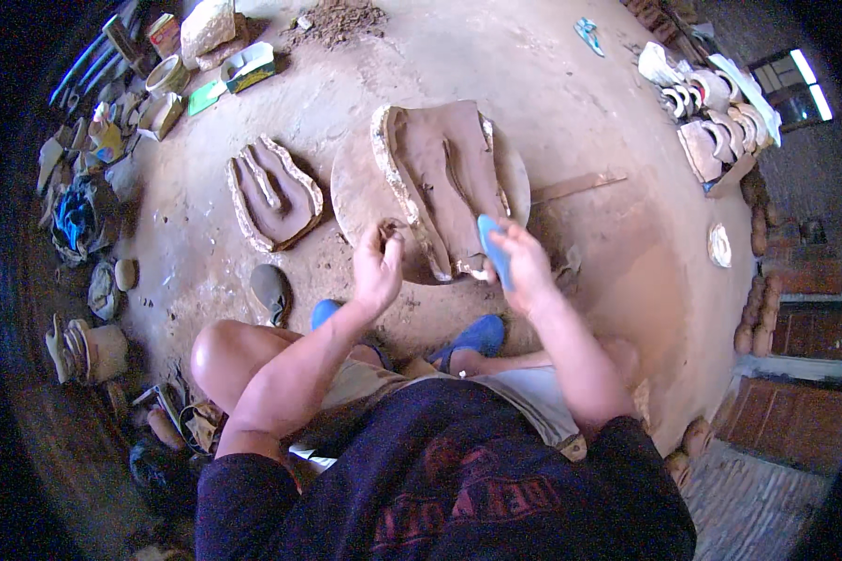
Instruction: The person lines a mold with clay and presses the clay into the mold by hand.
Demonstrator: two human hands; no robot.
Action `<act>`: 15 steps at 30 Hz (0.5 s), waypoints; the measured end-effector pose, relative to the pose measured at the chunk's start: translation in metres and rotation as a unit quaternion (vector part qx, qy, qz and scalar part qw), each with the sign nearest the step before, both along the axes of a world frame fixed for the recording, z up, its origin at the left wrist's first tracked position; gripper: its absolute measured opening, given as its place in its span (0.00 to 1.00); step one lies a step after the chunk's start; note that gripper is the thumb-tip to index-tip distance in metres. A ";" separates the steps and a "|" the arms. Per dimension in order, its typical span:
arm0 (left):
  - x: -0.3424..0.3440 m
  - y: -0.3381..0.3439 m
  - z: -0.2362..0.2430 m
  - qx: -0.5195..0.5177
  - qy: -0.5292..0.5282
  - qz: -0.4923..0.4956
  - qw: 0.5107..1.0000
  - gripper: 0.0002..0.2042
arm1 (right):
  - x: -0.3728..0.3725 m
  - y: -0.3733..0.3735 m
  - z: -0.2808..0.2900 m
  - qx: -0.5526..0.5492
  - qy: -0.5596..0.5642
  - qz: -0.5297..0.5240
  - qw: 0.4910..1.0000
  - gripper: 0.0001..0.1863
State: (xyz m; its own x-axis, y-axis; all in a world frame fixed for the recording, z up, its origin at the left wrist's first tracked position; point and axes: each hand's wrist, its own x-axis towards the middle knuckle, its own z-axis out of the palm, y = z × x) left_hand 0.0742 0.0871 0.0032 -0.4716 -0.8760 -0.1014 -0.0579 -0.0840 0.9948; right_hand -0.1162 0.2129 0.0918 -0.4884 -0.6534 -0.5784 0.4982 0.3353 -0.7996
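On the round pale board (351, 192) set on the floor (627, 271) sits a large mould (402, 182), its rim rough and whitish, with a sheet of brown clay (458, 140) lying inside. From where I stand, the person's right hand (526, 265) has its fingers clamped on a flat blue tool (495, 251) at the mould's near right corner; whether it touches the clay, I can't tell. The left hand (377, 268) is near the mould's left edge, fingers curled in; I can't tell whether they pinch anything. Off to the left lies a smaller clay-lined mould (290, 222).
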 end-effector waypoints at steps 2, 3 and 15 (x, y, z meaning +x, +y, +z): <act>-0.003 -0.015 -0.023 -0.080 -0.043 0.028 0.995 0.10 | -0.019 -0.021 0.011 -0.041 -0.086 -0.040 0.995 0.25; -0.003 -0.020 -0.032 -0.084 -0.040 0.028 0.995 0.10 | -0.030 -0.032 0.009 -0.045 -0.083 -0.040 0.995 0.25; -0.008 -0.045 -0.025 -0.033 0.013 0.042 0.999 0.11 | -0.112 -0.140 -0.079 0.016 0.164 -0.051 0.985 0.14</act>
